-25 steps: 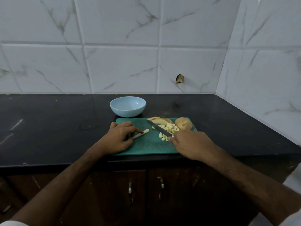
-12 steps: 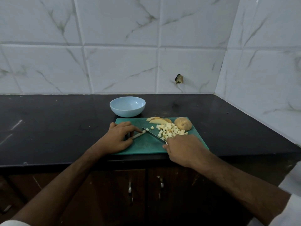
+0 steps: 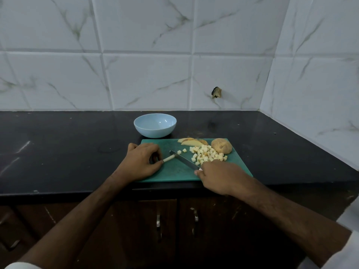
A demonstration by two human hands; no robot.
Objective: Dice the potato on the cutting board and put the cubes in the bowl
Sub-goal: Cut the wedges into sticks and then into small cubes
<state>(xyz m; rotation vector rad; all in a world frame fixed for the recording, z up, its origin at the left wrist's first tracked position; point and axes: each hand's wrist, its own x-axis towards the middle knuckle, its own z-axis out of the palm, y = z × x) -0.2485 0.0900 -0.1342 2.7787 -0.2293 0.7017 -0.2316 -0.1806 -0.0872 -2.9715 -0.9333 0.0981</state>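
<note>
Dim, cool indoor light falls from above, brightest on the white marble wall tiles [image 3: 147, 80]. The black table [image 3: 58, 152] shows faint sheen and scratches. The cabinet doors [image 3: 174, 230] below sink into deep shadow. Wide-angle distortion bends tile lines near the edges; detail is soft overall.

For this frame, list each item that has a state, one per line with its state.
bowl: upright, empty, behind the board
cutting board: flat on the counter
potato strip: pinned by the left hand, uncut end toward the blade
knife: gripped by the right hand, blade beside the strip's end
potato cubes: piled on the board
potato wedges: uncut
potato chunk: skin on, uncut
cabinet doors: closed
</note>
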